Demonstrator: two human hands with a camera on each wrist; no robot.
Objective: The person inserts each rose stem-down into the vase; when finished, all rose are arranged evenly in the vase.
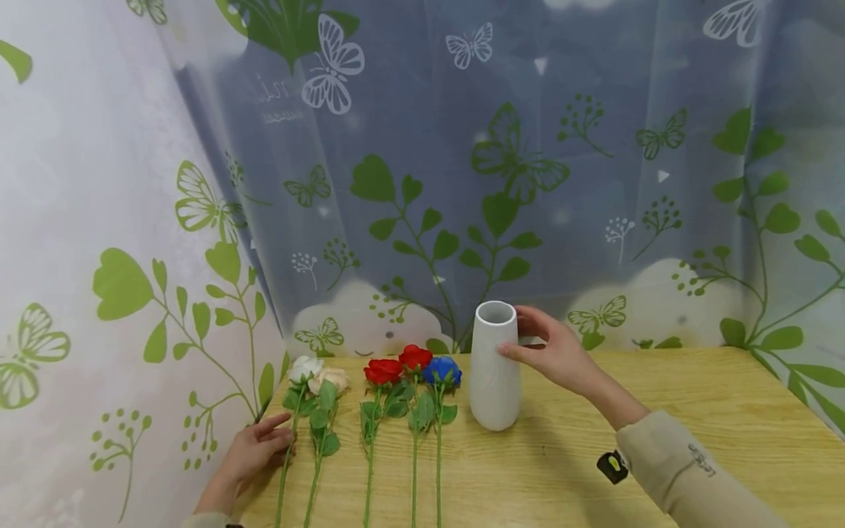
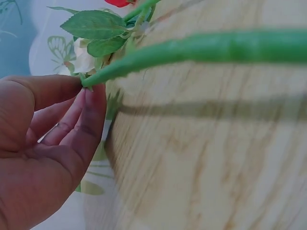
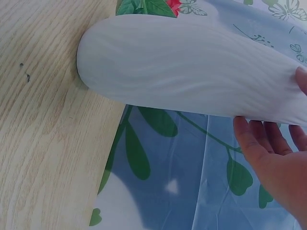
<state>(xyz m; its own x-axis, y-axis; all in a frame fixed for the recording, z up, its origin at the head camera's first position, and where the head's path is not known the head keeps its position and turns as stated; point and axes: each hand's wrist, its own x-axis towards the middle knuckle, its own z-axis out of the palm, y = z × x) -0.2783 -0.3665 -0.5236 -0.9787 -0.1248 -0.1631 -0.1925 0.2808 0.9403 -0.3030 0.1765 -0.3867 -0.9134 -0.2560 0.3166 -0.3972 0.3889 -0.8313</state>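
A white ribbed vase (image 1: 495, 374) stands upright on the table, right of the flowers. My right hand (image 1: 551, 348) holds its upper right side, thumb in front and fingers behind; in the right wrist view the fingertips of that hand (image 3: 273, 158) touch the vase (image 3: 182, 67). At the far left, my left hand (image 1: 254, 455) pinches the stem of the white rose (image 1: 305, 369). The left wrist view shows thumb and fingers of this hand (image 2: 57, 124) meeting on the green stem (image 2: 192, 50).
Beside the white rose lie a cream rose (image 1: 330, 379), two red roses (image 1: 383, 372) and a blue rose (image 1: 442, 372), stems toward the near edge of the wooden table (image 1: 528, 477). A patterned curtain (image 1: 422, 220) hangs behind the table and along its left.
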